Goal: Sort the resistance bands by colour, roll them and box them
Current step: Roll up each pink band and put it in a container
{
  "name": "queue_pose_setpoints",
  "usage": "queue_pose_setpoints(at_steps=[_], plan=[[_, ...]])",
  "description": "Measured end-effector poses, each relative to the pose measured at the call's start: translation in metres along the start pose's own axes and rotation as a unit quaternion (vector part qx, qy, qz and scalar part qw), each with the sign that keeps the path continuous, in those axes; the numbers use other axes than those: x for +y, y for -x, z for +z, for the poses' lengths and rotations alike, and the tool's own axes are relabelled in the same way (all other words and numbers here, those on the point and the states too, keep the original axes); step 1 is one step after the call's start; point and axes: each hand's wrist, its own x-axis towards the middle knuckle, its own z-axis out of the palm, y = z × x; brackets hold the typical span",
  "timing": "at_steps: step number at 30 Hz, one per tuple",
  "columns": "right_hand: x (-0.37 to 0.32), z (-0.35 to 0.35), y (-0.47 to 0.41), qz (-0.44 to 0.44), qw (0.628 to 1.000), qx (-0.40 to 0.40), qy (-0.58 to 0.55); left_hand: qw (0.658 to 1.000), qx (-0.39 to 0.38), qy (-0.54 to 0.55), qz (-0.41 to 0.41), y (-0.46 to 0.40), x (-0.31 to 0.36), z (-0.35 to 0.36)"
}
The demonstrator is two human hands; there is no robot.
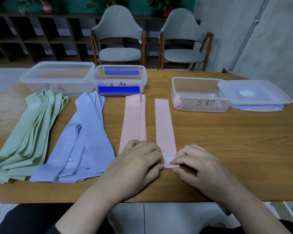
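Right now both hands work the near end of a single pink band lying flat on the bench: the left hand and right hand each have a curled grip pinching that end, folded slightly up. Just left lies a stack of pink bands, then blue bands and green bands. Beyond stand three clear boxes; the right box holds one pink roll.

Office lounge: cubby shelving, upholstered chairs, wooden table.
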Motion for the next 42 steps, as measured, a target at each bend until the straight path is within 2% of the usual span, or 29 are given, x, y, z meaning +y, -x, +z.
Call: queue_pose_setpoints(at_steps=[34,42], plan=[[0.0035,0.0007,-0.0015,0.013,1.000,0.008,0.020,0.999,-0.007,-0.035,-0.023,-0.0010,-0.0008,0.0029],[0.0044,0.0016,-0.0021,0.025,1.000,0.010,0.010,0.998,0.012,-0.041,-0.036,-0.0007,-0.0020,0.0054]])
